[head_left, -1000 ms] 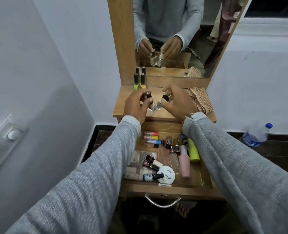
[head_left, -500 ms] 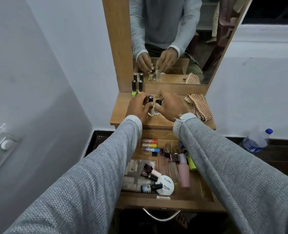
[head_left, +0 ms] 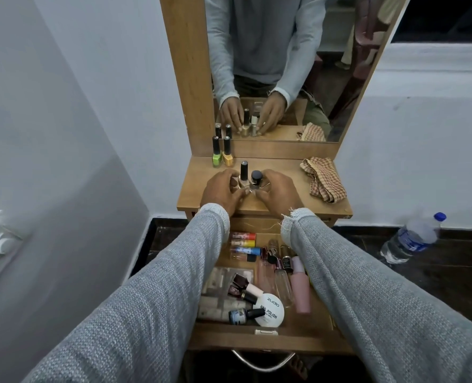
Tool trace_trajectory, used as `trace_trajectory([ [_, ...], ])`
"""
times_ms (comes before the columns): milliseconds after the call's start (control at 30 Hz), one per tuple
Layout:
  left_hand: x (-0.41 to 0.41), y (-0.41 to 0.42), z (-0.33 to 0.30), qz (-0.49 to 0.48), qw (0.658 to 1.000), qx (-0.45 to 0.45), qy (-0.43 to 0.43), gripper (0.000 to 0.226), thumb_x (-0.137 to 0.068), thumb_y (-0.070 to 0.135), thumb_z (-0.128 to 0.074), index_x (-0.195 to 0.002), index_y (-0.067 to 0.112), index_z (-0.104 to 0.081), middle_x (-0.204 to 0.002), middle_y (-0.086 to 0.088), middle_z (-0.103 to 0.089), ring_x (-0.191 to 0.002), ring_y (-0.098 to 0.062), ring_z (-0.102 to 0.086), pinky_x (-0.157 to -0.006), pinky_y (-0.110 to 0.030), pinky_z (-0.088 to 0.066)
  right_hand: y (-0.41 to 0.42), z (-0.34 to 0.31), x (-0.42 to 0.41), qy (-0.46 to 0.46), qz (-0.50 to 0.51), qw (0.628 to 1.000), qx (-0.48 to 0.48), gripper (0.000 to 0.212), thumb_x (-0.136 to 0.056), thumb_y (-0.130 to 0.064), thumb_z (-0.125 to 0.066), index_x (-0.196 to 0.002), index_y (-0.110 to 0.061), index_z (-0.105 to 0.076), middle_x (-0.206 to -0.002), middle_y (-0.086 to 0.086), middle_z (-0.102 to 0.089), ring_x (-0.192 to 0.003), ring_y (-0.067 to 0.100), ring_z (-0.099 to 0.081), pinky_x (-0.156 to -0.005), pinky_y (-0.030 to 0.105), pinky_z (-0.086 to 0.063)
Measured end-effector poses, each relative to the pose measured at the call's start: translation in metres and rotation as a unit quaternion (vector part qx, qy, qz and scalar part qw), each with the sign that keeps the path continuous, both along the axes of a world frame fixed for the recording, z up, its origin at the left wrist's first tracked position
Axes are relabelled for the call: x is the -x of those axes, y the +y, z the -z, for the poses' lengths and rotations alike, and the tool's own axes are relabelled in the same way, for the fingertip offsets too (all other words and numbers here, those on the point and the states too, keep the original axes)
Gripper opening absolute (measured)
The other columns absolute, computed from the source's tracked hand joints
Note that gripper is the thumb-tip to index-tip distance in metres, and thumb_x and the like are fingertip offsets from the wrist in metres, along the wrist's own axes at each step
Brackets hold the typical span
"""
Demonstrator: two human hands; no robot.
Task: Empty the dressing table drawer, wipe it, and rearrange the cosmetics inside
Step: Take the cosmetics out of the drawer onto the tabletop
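Observation:
My left hand [head_left: 220,189] pinches the base of a beige nail polish bottle [head_left: 243,178] with a tall black cap. Beside it, my right hand [head_left: 278,192] pinches a shorter bottle [head_left: 256,180] with a round dark cap. Both bottles stand upright and touching on the dressing table top [head_left: 196,194]. A green bottle [head_left: 216,154] and a yellow bottle [head_left: 227,154] stand at the back left by the mirror. Below my forearms the drawer [head_left: 257,342] is pulled out and holds several cosmetics, among them a white nail polish tub [head_left: 269,309] and a pink bottle [head_left: 301,290].
A checked cloth [head_left: 323,179] lies crumpled on the right of the table top. A plastic water bottle [head_left: 411,240] stands on the dark floor at the right. A switch plate [head_left: 0,244] is on the left wall. The mirror [head_left: 284,64] reflects my hands.
Both hands have come down and set the two bottles upright on the table top, side by side. Before, the bottles were held tilted above it.

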State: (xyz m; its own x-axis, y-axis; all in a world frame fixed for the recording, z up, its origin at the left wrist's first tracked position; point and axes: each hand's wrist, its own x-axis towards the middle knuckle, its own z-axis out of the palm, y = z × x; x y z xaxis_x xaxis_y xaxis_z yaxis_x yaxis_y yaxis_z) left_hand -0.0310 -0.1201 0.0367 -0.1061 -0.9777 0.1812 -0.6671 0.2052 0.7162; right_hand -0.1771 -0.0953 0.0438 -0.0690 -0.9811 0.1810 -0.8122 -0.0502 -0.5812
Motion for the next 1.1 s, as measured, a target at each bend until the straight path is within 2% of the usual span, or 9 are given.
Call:
trace_trajectory([
  [233,0.004,-0.018,-0.002,-0.043,0.999,-0.001,-0.019,0.034,-0.081,0.023,-0.074,-0.114,0.016,-0.067,-0.100,-0.003,-0.071,-0.089,-0.020,-0.065,-0.087,-0.032,-0.051,-0.022,0.005,-0.011,-0.042,0.042,0.998,0.011,0.015,-0.082,-0.018,-0.073,-0.094,-0.011,-0.068,-0.088,0.003,-0.070,-0.080,0.019,-0.064,-0.078,0.038,-0.055],
  [367,0.008,-0.032,-0.002,-0.072,0.997,-0.024,-0.020,0.023,-0.084,0.029,-0.071,-0.104,0.019,-0.071,-0.099,-0.004,-0.072,-0.090,-0.024,-0.066,-0.084,-0.033,-0.052,-0.035,0.003,-0.012,-0.053,0.036,0.998,0.020,0.008,-0.083,-0.016,-0.072,-0.089,-0.012,-0.071,-0.082,-0.001,-0.070,-0.074,0.014,-0.061,-0.073,0.028,-0.050],
  [433,0.009,-0.038,-0.001,-0.083,0.996,-0.039,-0.014,0.021,-0.083,0.033,-0.070,-0.101,0.022,-0.073,-0.098,-0.004,-0.072,-0.090,-0.023,-0.066,-0.082,-0.031,-0.051,-0.042,0.001,-0.012,-0.057,0.040,0.997,0.023,0.009,-0.083,-0.016,-0.072,-0.090,-0.011,-0.074,-0.082,0.000,-0.072,-0.074,0.014,-0.062,-0.072,0.025,-0.047],
  [600,0.012,-0.048,0.001,-0.122,0.991,-0.058,-0.009,0.022,-0.085,0.037,-0.069,-0.101,0.023,-0.073,-0.101,-0.002,-0.072,-0.092,-0.023,-0.065,-0.072,-0.026,-0.041,-0.060,0.003,-0.013,-0.075,0.065,0.995,-0.017,0.013,-0.085,-0.025,-0.070,-0.092,-0.017,-0.077,-0.085,0.004,-0.074,-0.079,0.019,-0.067,-0.074,0.030,-0.052],
  [833,0.016,-0.058,0.005,-0.149,0.986,-0.067,-0.019,0.023,-0.085,0.041,-0.066,-0.103,0.027,-0.073,-0.105,-0.003,-0.071,-0.095,-0.026,-0.065,-0.072,-0.028,-0.042,-0.074,0.003,-0.017,-0.045,0.106,0.992,-0.042,0.016,-0.088,-0.028,-0.067,-0.097,-0.019,-0.076,-0.090,0.006,-0.072,-0.076,0.019,-0.057,-0.068,0.026,-0.039],
  [1100,0.015,-0.056,0.004,-0.141,0.987,-0.075,-0.016,0.021,-0.085,0.040,-0.068,-0.102,0.029,-0.073,-0.105,-0.002,-0.071,-0.094,-0.026,-0.065,-0.073,-0.028,-0.042,-0.071,0.001,-0.018,-0.046,0.112,0.991,-0.057,0.015,-0.086,-0.027,-0.069,-0.096,-0.019,-0.075,-0.090,0.008,-0.071,-0.085,0.026,-0.064,-0.069,0.027,-0.040],
])
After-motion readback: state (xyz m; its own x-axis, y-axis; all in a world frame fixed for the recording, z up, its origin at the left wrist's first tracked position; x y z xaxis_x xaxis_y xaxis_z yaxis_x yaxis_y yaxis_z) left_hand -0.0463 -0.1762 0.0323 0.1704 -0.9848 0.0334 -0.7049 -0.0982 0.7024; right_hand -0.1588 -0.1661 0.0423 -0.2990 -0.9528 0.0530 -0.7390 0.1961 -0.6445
